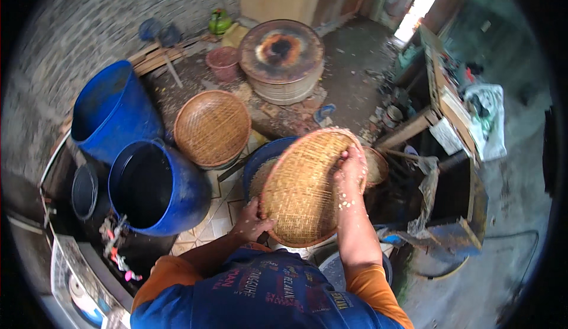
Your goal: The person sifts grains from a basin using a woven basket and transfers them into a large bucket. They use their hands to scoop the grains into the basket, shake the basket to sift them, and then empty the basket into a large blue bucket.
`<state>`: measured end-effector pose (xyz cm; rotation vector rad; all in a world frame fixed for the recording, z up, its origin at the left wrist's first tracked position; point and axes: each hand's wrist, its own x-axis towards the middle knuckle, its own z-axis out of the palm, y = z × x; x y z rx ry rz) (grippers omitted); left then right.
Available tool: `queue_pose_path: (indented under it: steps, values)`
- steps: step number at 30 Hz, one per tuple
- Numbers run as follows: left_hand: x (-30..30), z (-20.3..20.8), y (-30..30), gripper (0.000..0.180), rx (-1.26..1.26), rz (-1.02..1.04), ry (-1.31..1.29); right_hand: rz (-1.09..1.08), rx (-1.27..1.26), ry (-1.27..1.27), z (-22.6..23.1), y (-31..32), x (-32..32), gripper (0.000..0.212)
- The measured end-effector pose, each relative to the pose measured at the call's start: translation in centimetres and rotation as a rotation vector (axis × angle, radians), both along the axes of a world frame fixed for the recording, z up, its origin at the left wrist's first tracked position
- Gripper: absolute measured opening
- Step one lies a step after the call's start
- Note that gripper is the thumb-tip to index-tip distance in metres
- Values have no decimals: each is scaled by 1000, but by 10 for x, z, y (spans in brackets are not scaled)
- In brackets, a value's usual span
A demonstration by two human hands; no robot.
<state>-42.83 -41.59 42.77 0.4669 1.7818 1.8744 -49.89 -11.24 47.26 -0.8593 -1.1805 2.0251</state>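
Observation:
A round woven bamboo tray (302, 193) is held tilted in front of my body. My left hand (253, 221) grips its lower left rim, thumb on the inner face. My right hand (350, 168) is at the tray's upper right side, fingers curled in against the weave; whether they pinch anything is hidden. Pale grains or bean bits stick to the right wrist and forearm, and some dot the rim. Beneath the tray, partly covered, a blue tub (254, 169) holds pale contents. A smaller woven basket (376, 167) with pale contents shows behind my right hand.
Another round woven tray (213, 126) rests ahead to the left. Large blue barrels (189, 196) stand at the left, one with dark contents. A drum-like stove (283, 83) with a scorched top is farther ahead, beside a reddish basket (223, 63). Wooden framing (408, 129) lines the right.

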Motion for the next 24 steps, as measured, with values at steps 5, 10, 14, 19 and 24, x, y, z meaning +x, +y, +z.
queue_pose_path:
  steps: [5, 10, 14, 19, 24]
  values:
    - [4, 8, 3, 71, 89, -69, -114, -101, -22, -169, -16, 9, 6, 10]
    - [3, 12, 6, 80, 120, -87, -144, -181, -131, -261, -23, 15, 4, 14]
    - [1, 7, 2, 81, 60, -120, -20, -137, -192, -265, -16, 10, 3, 16]
    - [1, 17, 5, 64, 144, -37, -112, -105, -262, -255, -27, 19, 4, 11]
    - [-7, -19, -12, 59, 72, -19, -131, 60, -172, -170, -22, -2, 18, 15]
